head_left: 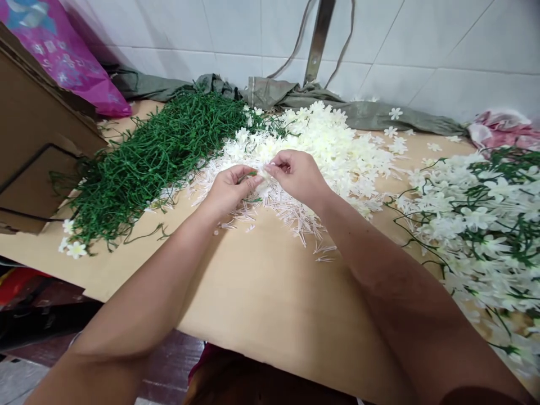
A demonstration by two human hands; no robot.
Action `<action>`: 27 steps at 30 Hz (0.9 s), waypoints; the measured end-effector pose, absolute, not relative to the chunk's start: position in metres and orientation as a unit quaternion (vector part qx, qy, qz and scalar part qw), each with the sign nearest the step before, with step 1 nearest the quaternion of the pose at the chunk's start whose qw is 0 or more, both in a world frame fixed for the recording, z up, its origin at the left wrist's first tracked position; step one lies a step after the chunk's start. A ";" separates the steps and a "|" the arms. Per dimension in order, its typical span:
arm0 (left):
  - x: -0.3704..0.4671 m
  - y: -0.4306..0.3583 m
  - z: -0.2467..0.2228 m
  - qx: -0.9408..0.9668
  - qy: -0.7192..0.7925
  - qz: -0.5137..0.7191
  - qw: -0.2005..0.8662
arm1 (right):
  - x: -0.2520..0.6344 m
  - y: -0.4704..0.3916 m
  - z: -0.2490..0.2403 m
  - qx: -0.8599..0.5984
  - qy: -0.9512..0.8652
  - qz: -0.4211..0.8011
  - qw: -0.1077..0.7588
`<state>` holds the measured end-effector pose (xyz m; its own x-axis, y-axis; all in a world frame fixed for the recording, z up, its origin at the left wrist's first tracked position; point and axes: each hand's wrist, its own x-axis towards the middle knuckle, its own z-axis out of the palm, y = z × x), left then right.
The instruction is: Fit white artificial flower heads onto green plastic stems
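Note:
My left hand [232, 188] is closed in a pinch on a green plastic stem [248, 175], its tip pointing toward my other hand. Close beside it, my right hand [297, 173] pinches a small white artificial flower [265, 171], partly hidden by the fingers. The two sets of fingertips almost meet; whether stem and flower touch, I cannot tell. Under and behind both hands spreads a heap of loose white flower heads [324, 138]. Thin white stamen pieces [301, 222] lie scattered along its front. To the left is a large pile of green stems [169, 140].
Flowers joined to green stems [485, 225] form a pile on the right. A cardboard box [37, 140] and a pink plastic bag [67, 56] stand at the left. Grey cloth [367, 115] runs along the tiled wall behind the cardboard-covered table [261, 298].

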<state>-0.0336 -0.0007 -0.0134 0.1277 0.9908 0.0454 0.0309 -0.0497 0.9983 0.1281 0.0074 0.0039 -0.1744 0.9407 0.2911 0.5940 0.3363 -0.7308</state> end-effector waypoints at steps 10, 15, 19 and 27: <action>-0.037 -0.001 -0.009 0.517 0.461 0.493 0.527 | 0.136 0.010 0.007 -0.562 -0.712 0.149 0.394; -0.041 -0.003 -0.006 0.475 0.401 0.468 0.629 | 0.142 0.010 0.011 -0.556 -0.715 0.173 0.387; -0.044 -0.004 -0.002 0.400 0.341 0.447 0.724 | 0.134 0.005 0.015 -0.470 -0.714 0.313 0.413; -0.044 -0.009 -0.001 0.336 0.306 0.402 0.795 | 0.118 -0.008 0.023 -0.390 -0.672 0.447 0.443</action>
